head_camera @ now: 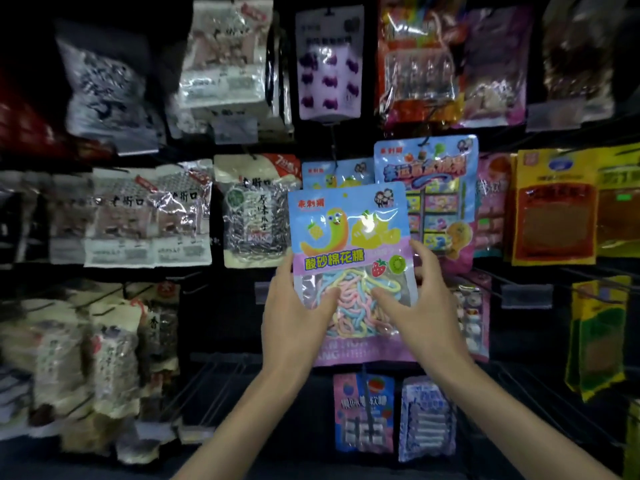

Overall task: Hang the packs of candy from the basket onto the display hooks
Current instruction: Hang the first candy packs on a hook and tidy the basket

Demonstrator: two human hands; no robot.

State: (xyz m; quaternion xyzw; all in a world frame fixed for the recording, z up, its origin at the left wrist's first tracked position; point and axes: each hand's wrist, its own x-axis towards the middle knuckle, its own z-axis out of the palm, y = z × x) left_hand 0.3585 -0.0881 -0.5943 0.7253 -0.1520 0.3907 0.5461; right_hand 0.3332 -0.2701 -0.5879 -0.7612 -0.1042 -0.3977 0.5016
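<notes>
- Head view: the candy pack is held upright before the shelf, with its hang hole near and below what appears to be the display hook.
- Likely fault: both grips sit low on the pack, so the unsupported top flap may fold and the hole may miss the hook tip.
- Second fault: the pack may knock the matching pack hanging just behind it.
- Left hand and right hand each pinch a side edge, thumbs on the clear front window and fingers curled round behind.
- The basket is not in view.
</notes>
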